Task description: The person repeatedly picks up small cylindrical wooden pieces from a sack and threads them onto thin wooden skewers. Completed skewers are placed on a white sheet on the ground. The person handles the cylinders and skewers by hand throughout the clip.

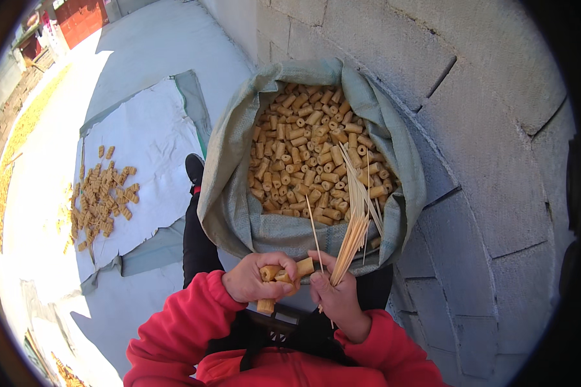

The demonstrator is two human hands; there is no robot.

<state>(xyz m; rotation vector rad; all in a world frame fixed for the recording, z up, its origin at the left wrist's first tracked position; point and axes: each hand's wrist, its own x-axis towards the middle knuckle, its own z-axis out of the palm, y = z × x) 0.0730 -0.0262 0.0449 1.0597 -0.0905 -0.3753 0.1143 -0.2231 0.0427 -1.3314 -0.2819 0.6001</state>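
My left hand (261, 278) is closed around several short tan tubes (270, 273), hollow pieces with a hole through the middle. One more tube (305, 266) pokes out toward my right hand (337, 293). That hand grips a fanned bundle of thin wooden skewers (352, 244). A single skewer (314, 226) stands apart from the bundle, upright by my right fingertips and close to the tube. Just beyond both hands sits a grey-green woven sack (229, 187) with its rim rolled down, full of the same tubes (310, 148). The bundle's upper ends reach over its near right side.
A block wall (490, 174) rises along the right of the sack. At left, a white sheet (152, 138) on the floor bears a pile of skewered tan pieces (103, 197). My shoe (194, 169) rests between sheet and sack. Bright sunlight covers the far left.
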